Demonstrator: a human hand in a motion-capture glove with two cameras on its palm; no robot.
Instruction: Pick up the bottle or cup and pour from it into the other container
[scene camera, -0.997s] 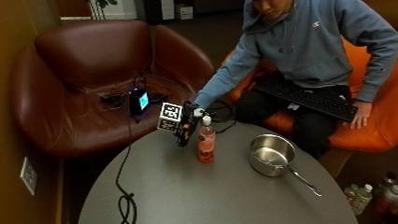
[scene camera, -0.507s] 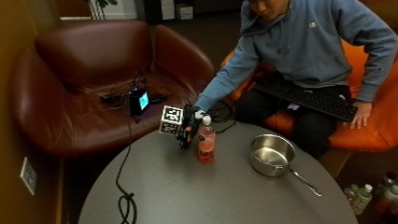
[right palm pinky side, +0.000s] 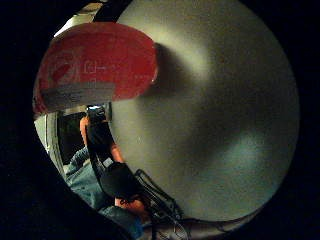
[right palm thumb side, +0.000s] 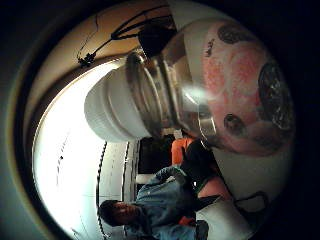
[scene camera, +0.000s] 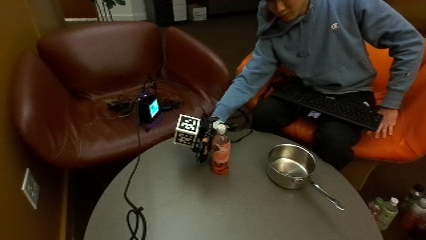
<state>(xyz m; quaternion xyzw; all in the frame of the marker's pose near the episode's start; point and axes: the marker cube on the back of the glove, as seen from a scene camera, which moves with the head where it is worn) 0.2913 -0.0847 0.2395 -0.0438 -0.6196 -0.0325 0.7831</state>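
Standing at the middle of everything, a round grey table (scene camera: 219, 210), taken here as the landmark. Curving round the table's far left edge, a brown leather armchair (scene camera: 100, 85), carrying a small lit device (scene camera: 148, 108) and tangled cables on its seat. Glowing at the table's far right edge, an orange seat (scene camera: 393, 140), holding a person in a blue hooded sweatshirt (scene camera: 326, 45). Lying across that person's lap, just beyond the table, a black keyboard (scene camera: 329, 105), with the bare left hand (scene camera: 385, 123) resting at its end. Sitting on the table's right part, a steel saucepan (scene camera: 291, 165), handle pointing toward the near right edge, well apart from the bottle. Trailing over the table's left part, a black cable (scene camera: 133, 200). Standing upright on the table near its far edge, a clear bottle (scene camera: 220, 150) with a pink-red label and white cap, base touching the tabletop. Reaching in over the table's far edge, the gloved right hand (scene camera: 203, 142), pressing against the bottle's left side; filling both palm views, the bottle's label and cap, very close to the palm. Cannot tell whether the fingers are curling round the bottle or merely lying beside it.
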